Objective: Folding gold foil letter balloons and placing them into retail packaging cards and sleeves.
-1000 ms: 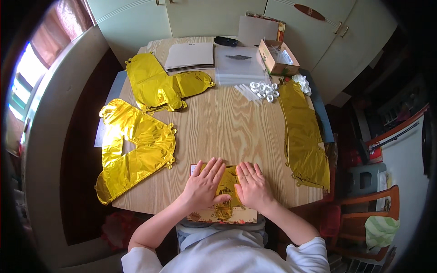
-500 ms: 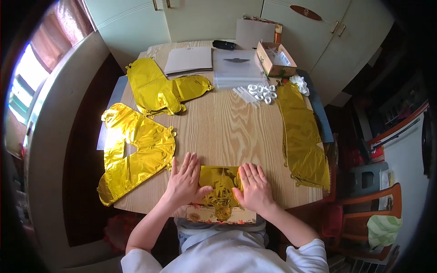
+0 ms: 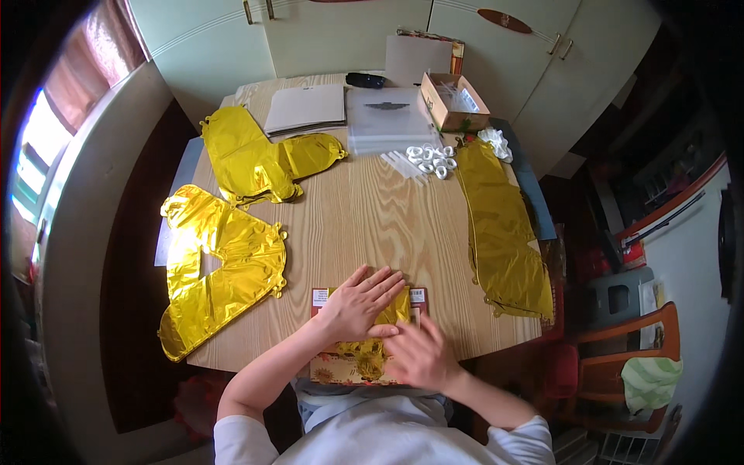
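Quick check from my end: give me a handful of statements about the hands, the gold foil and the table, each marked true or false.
1. Both hands, left hand and right hand, press on crumpled gold foil. True.
2. That foil lies on a flat card at the near table edge. True.
3. The cardboard box sits beside the hands. False: it stands at the far side.
4. The table is glass. False: it is wood.

A home, most likely a kitchen or dining room: a wooden table [image 3: 364,209] stands before pale cupboard doors [image 3: 535,54] at twelve o'clock, a curtained window [image 3: 46,124] at ten, and a wooden chair [image 3: 620,364] at four.
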{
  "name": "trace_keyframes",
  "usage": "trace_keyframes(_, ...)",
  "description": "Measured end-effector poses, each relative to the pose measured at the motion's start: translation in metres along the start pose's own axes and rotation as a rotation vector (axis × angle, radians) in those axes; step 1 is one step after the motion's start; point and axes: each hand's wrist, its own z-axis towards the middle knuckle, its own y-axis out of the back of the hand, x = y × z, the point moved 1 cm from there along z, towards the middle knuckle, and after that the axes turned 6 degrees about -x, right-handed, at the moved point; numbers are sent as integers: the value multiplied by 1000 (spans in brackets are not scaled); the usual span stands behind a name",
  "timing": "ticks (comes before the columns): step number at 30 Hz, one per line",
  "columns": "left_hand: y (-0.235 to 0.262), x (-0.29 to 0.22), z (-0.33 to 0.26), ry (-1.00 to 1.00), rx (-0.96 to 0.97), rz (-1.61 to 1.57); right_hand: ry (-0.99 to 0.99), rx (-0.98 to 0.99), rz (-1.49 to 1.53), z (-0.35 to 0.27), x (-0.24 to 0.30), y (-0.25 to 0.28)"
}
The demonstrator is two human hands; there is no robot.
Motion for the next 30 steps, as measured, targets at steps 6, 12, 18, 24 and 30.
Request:
trace_keyframes(6,3,-2,1,2,13,15,142,-14,101,-38,30,2)
trace_keyframes(12,5,-4,1,3,21,17,48,-99,137,-38,34,0)
trace_keyframes(18,4,-11,-2,-12,27,6,13,-108,136,-39,37,-3)
trace_keyframes(24,7,-16,-7,-41,102,46,9,-96,130,-39,36,-5)
trace_keyframes(30,8,-14,-10,-60,92,11,-70,-146,211,-28,10,8)
